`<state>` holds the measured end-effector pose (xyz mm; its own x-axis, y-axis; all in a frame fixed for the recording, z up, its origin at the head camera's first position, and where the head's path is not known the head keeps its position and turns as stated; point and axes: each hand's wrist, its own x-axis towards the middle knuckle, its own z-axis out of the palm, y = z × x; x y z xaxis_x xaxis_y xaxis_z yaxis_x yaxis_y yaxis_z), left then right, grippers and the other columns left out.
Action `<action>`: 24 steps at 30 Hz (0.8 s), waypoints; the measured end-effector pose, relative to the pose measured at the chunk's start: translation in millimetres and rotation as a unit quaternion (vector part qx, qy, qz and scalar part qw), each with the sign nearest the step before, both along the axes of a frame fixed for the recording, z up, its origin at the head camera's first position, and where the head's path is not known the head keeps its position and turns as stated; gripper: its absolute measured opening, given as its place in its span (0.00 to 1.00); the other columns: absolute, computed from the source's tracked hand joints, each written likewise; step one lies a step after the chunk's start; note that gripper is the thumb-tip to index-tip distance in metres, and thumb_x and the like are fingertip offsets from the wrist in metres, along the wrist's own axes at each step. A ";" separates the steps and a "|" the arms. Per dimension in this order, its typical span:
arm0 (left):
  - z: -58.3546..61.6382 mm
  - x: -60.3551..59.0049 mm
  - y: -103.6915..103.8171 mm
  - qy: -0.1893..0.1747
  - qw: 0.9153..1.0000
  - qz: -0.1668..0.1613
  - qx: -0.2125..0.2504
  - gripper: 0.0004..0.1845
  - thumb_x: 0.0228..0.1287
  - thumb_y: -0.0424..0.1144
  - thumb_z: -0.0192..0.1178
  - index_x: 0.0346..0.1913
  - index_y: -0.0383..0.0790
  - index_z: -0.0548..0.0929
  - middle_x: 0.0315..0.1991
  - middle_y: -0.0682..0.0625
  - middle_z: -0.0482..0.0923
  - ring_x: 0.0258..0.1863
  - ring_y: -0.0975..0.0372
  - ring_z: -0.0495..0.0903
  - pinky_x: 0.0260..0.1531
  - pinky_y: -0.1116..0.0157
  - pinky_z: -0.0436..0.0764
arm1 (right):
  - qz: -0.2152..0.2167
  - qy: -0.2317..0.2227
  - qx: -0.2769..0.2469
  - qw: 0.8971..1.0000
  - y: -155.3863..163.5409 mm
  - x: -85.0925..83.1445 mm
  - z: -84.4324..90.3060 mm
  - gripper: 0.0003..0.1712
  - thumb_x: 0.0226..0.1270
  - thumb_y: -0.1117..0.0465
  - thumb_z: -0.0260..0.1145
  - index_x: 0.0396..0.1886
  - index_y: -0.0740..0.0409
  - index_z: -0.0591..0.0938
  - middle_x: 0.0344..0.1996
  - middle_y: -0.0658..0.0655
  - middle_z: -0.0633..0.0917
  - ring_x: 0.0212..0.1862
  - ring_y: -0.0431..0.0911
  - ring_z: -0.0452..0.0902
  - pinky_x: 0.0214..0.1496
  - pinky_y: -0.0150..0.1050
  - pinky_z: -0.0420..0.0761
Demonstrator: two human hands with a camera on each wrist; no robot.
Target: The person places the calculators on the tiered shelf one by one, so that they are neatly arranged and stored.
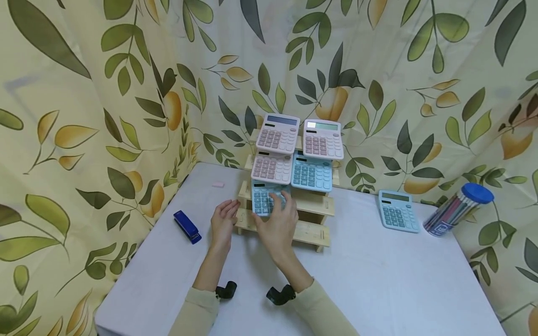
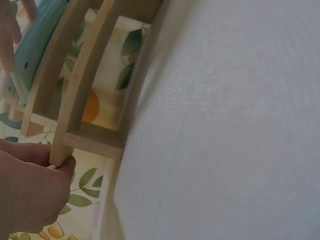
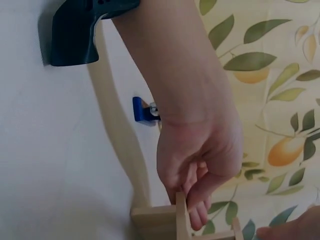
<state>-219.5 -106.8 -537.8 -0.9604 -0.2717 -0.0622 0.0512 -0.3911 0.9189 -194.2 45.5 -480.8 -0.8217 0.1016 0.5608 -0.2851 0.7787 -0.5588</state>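
Note:
A stepped wooden rack (image 1: 313, 233) stands on the table with calculators on its tiers. My left hand (image 1: 224, 221) pinches the left end of its lowest slat (image 2: 75, 85), thumb and fingers round the wood in the left wrist view. My right hand (image 1: 279, 228) holds a blue calculator (image 1: 261, 198) on the second tier from the bottom, thumb at its lower left corner and fingers over its right side, hiding part of the keys. Above it are a pink calculator (image 1: 272, 169) and another blue calculator (image 1: 312, 173). Two pink calculators (image 1: 278, 134) (image 1: 322, 139) lean on top.
A blue stapler (image 1: 187, 227) lies left of the rack, with a small pink eraser-like block (image 1: 217, 184) behind it. To the right are a loose blue calculator (image 1: 398, 212) and a blue-lidded tub of pens (image 1: 451, 217). Leaf-patterned curtains (image 1: 126, 107) enclose the table.

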 end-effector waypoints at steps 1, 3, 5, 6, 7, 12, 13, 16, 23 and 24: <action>0.1 -0.1 0.4 -0.001 1.000 0.000 0.002 0.35 0.60 0.10 0.44 0.72 0.29 0.66 0.69 0.35 0.74 0.71 0.49 0.74 0.73 0.60 0.72 | -0.005 0.001 0.002 1.000 -0.2 -0.4 -0.5 0.45 0.46 0.51 0.88 0.63 0.59 0.80 0.70 0.67 0.71 0.71 0.65 0.66 0.67 0.66 0.71; 0.4 -0.3 1.0 0.000 1.000 -0.003 0.003 0.35 0.60 0.10 0.44 0.72 0.29 0.66 0.69 0.35 0.74 0.71 0.49 0.74 0.73 0.60 0.72 | -0.014 0.002 0.003 1.000 -0.7 -1.2 -1.1 0.45 0.47 0.50 0.88 0.64 0.59 0.79 0.70 0.67 0.72 0.71 0.66 0.66 0.65 0.66 0.72; 0.7 -0.8 1.8 0.000 1.000 -0.007 0.004 0.34 0.61 0.10 0.44 0.72 0.29 0.65 0.69 0.35 0.74 0.71 0.49 0.74 0.73 0.61 0.72 | -0.022 0.002 0.005 1.000 -1.6 -2.5 -1.8 0.45 0.48 0.50 0.87 0.65 0.58 0.79 0.71 0.66 0.72 0.71 0.67 0.66 0.63 0.66 0.72; 0.8 -1.2 2.1 0.000 1.000 -0.008 0.004 0.34 0.61 0.10 0.44 0.71 0.29 0.66 0.69 0.35 0.74 0.71 0.50 0.74 0.73 0.61 0.72 | -0.025 0.003 0.008 1.000 -2.1 -3.4 -2.2 0.44 0.49 0.49 0.87 0.65 0.57 0.79 0.71 0.66 0.72 0.71 0.68 0.66 0.63 0.66 0.72; 0.9 -1.5 2.3 0.002 1.000 -0.008 0.005 0.34 0.61 0.10 0.44 0.72 0.29 0.65 0.69 0.35 0.74 0.71 0.49 0.73 0.73 0.61 0.72 | -0.026 0.005 0.012 1.000 -2.7 -4.3 -2.3 0.44 0.50 0.49 0.86 0.66 0.55 0.79 0.71 0.65 0.72 0.71 0.68 0.66 0.62 0.66 0.72; 0.9 -1.7 1.9 0.011 1.000 -0.006 0.009 0.34 0.60 0.09 0.43 0.71 0.27 0.65 0.69 0.33 0.73 0.72 0.47 0.73 0.74 0.58 0.70 | -0.008 0.013 0.023 1.000 -6.9 -5.7 -2.4 0.41 0.53 0.49 0.84 0.66 0.51 0.79 0.73 0.64 0.71 0.71 0.69 0.67 0.61 0.67 0.75; 0.4 -1.6 1.5 0.011 1.000 -0.006 0.010 0.35 0.60 0.09 0.43 0.71 0.27 0.65 0.69 0.33 0.73 0.72 0.47 0.73 0.75 0.58 0.70 | -0.001 0.013 0.021 1.000 -7.9 -4.9 -2.3 0.40 0.54 0.50 0.84 0.66 0.51 0.79 0.73 0.64 0.71 0.71 0.70 0.67 0.61 0.68 0.75; -0.4 -1.1 0.5 0.009 1.000 -0.003 0.013 0.35 0.59 0.09 0.43 0.71 0.27 0.65 0.69 0.33 0.73 0.72 0.47 0.73 0.74 0.59 0.70 | 0.016 0.011 0.017 1.000 -9.6 -2.6 -2.4 0.39 0.54 0.52 0.83 0.66 0.53 0.79 0.73 0.65 0.71 0.71 0.72 0.66 0.64 0.71 0.73; 0.6 0.9 -0.7 0.011 1.000 -0.003 0.009 0.36 0.58 0.09 0.43 0.72 0.27 0.64 0.70 0.33 0.72 0.72 0.48 0.72 0.75 0.60 0.69 | 0.024 0.035 0.003 0.999 -1.3 0.0 -2.2 0.36 0.55 0.55 0.82 0.64 0.57 0.80 0.71 0.66 0.73 0.71 0.63 0.70 0.69 0.73 0.68; 0.2 1.2 -1.0 0.010 1.000 -0.003 0.007 0.36 0.59 0.09 0.43 0.72 0.27 0.64 0.70 0.33 0.72 0.72 0.48 0.72 0.75 0.60 0.69 | 0.025 0.038 0.000 0.999 1.5 0.9 -1.9 0.36 0.55 0.55 0.82 0.63 0.57 0.81 0.71 0.66 0.73 0.70 0.62 0.71 0.68 0.72 0.68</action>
